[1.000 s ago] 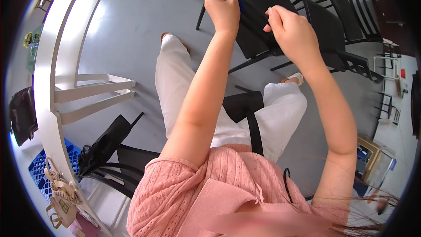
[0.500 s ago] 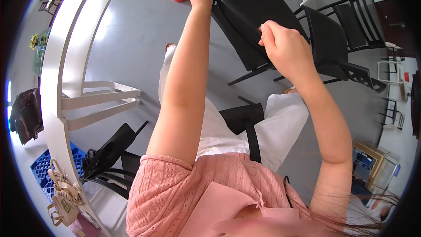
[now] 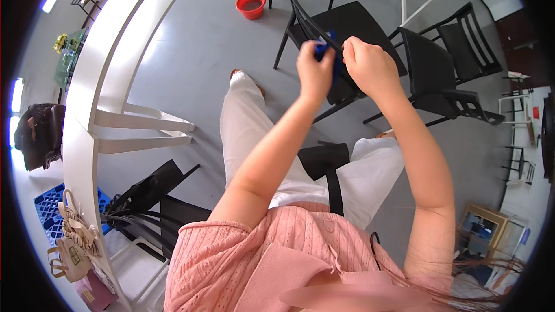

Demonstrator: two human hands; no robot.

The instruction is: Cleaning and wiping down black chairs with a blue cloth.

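A black chair (image 3: pixel 361 20) stands in front of me, its dark curved back rails (image 3: pixel 300 14) running up between my hands. My left hand (image 3: pixel 315 69) is closed on a blue cloth (image 3: pixel 321 52), pressed against the rails; part of the cloth shows beyond the fingers, slightly blurred. Close by on the right, my right hand (image 3: pixel 373 66) is curled round the end of the chair's back. Its fingertips are partly hidden behind the hand.
A red basin (image 3: pixel 251 6) with dark liquid sits on the floor ahead. On the left runs a white table (image 3: pixel 81 156), with canvas bags (image 3: pixel 75 254) and a blue plastic crate (image 3: pixel 49 214) near it. More black chairs (image 3: pixel 430 60) stand to the right.
My left hand has come back toward me along the chair's rail with the blue cloth, and is now near the right hand. The right hand has hardly moved. The view has shifted slightly.
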